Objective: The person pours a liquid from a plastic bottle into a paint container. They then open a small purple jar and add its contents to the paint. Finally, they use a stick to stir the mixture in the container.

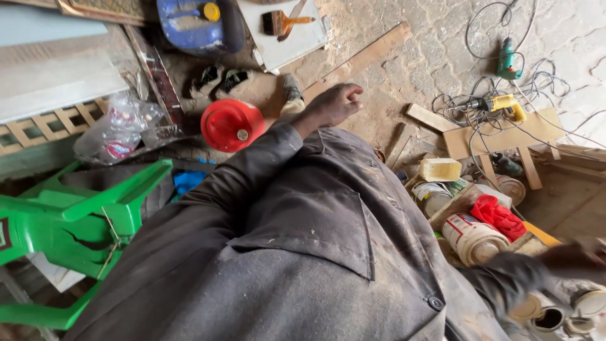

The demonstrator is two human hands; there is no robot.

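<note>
I look down my own dusty grey work coat. My left hand hangs at the end of the grey sleeve with its fingers curled in and nothing in them. It is above the stone floor, near a red funnel-like plastic piece and a wooden slat. My right hand is blurred at the right edge, reaching over several paint tins. Whether it holds anything is unclear. A white tin on its side and a red cloth lie just beside it.
A green plastic chair lies at the left. A blue jerrycan and a brush on a white board sit at the top. A yellow drill, a green drill, tangled cables and wood offcuts fill the right.
</note>
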